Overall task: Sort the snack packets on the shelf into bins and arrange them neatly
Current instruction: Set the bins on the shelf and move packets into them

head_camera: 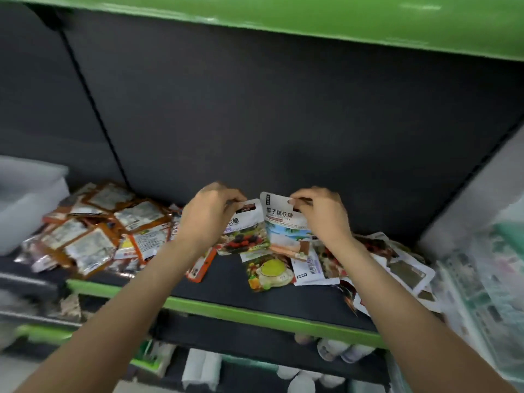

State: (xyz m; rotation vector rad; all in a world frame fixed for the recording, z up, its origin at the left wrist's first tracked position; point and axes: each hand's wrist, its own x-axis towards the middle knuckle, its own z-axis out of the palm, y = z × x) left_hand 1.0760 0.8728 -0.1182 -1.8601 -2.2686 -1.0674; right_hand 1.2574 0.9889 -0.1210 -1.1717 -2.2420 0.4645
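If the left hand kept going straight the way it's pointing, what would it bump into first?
Probably the dark back panel of the shelf. The left hand, pinching a berry packet, points up and away toward it; depth is unclear.

Dim even light; edges blurred, wide-angle bending at borders.

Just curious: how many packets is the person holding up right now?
2: the left hand pinches a berry-picture packet; the right hand pinches a coconut-picture packet beside it. More lie loose below.
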